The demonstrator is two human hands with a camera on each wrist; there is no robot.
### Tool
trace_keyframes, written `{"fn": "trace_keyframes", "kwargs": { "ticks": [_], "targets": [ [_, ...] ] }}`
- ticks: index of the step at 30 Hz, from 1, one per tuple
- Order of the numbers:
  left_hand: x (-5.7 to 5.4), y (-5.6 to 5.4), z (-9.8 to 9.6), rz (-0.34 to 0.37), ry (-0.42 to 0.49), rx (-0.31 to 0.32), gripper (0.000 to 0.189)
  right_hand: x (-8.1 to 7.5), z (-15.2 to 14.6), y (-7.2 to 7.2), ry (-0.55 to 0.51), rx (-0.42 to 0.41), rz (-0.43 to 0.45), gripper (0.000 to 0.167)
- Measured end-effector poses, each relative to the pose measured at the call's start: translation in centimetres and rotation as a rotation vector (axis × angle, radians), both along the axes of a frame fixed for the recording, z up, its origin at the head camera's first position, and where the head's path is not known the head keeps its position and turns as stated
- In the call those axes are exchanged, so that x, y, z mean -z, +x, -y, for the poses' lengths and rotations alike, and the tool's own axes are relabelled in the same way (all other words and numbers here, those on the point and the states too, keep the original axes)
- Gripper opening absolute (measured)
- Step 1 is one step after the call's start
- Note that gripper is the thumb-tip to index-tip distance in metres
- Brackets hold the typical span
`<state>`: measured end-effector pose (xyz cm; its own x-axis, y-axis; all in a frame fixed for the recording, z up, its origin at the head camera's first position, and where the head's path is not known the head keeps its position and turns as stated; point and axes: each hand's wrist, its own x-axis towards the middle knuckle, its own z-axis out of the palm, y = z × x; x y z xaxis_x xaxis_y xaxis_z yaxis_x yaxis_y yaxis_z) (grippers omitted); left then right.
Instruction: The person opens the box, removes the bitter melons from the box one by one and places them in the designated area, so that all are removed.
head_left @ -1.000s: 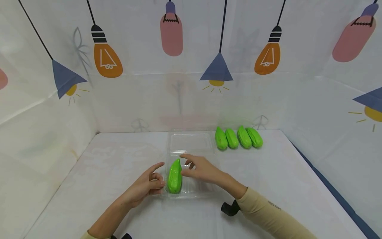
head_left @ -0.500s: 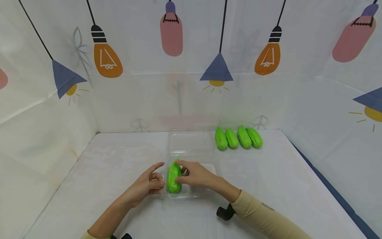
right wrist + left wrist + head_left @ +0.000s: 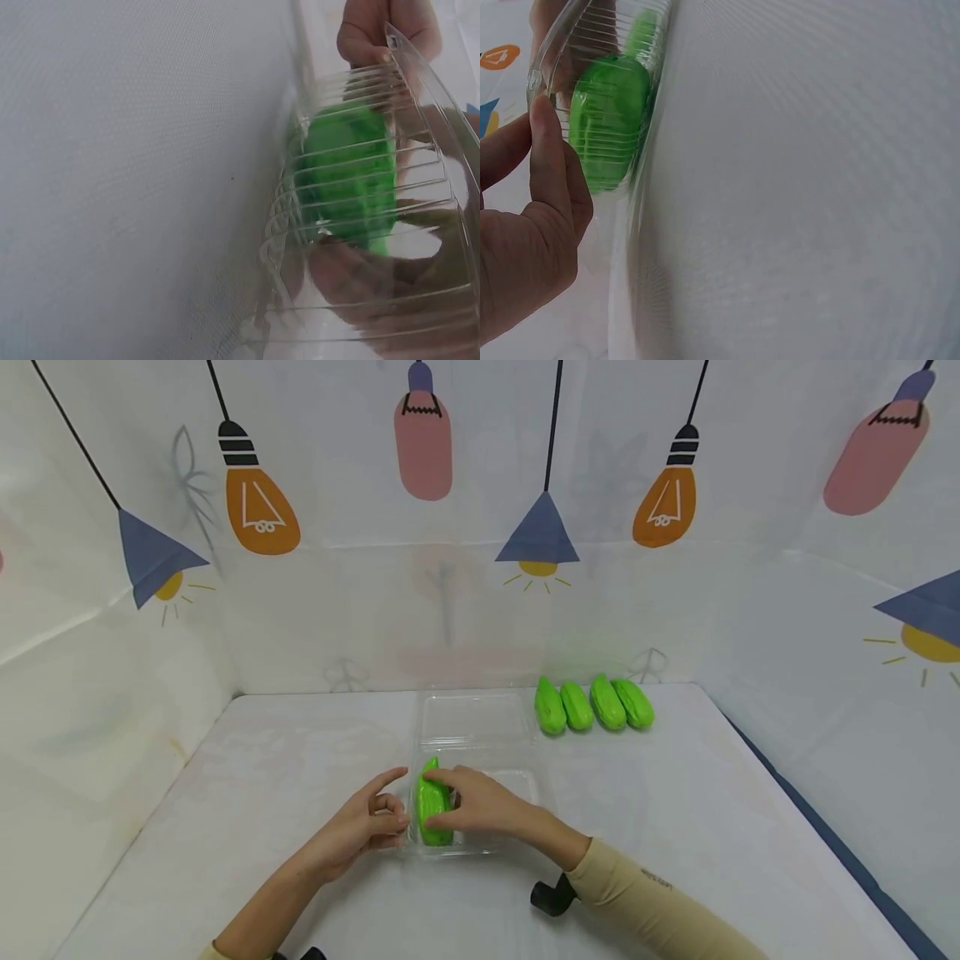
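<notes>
A clear plastic clamshell box (image 3: 480, 852) lies with its lid (image 3: 474, 718) folded back towards the wall. In its left side lies a long, glossy green gourd (image 3: 433, 814), pointed end away from me. My left hand (image 3: 367, 827) pinches the box's left rim between thumb and fingers, the index finger raised; the left wrist view shows fingertips (image 3: 544, 112) at that rim. My right hand (image 3: 483, 802) reaches in from the right and holds the gourd, index finger near its far end and thumb near its close end. Through the ribbed wall, the right wrist view shows fingers (image 3: 349, 274) against it.
Several more green gourds (image 3: 592, 703) lie in a row at the back right of the white table (image 3: 637, 827). Behind stands a white cloth wall (image 3: 337, 610) with printed lamps. Black wrist mounts (image 3: 553, 897) hang under the forearms.
My right hand has moved left and towards me, from beside the gourd onto it. The gourd has turned slightly. My left hand stays at the rim, and the head view has shifted a little.
</notes>
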<state>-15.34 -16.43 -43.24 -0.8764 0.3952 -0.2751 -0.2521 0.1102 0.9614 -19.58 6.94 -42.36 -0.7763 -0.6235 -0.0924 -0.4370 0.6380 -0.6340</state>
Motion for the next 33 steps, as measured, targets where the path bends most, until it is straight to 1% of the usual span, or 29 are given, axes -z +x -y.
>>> {"fn": "trace_keyframes", "kwargs": {
  "ticks": [5, 14, 25, 30, 33],
  "targets": [
    [-0.01, 0.01, 0.06, -0.008, -0.004, 0.005, 0.082, 0.08, 0.45, 0.32, 0.036, 0.041, -0.01, 0.074],
    [-0.07, 0.02, 0.07, -0.009, -0.005, 0.003, 0.083, 0.36, 0.85, 0.65, 0.047, 0.085, -0.031, 0.073],
    [-0.02, 0.07, 0.12, -0.008, 0.002, -0.003, 0.083, 0.02, 0.48, 0.93, 0.013, 0.077, -0.041, 0.074],
    [-0.06, 0.12, 0.14, -0.005, 0.0, -0.004, 0.083, -0.37, 0.15, 1.05, 0.009, 0.062, -0.032, 0.074],
    [-0.1, 0.14, 0.15, -0.008, -0.001, 0.0, 0.082, -0.36, -0.07, 0.98, 0.001, 0.048, -0.041, 0.075]
  ]
}}
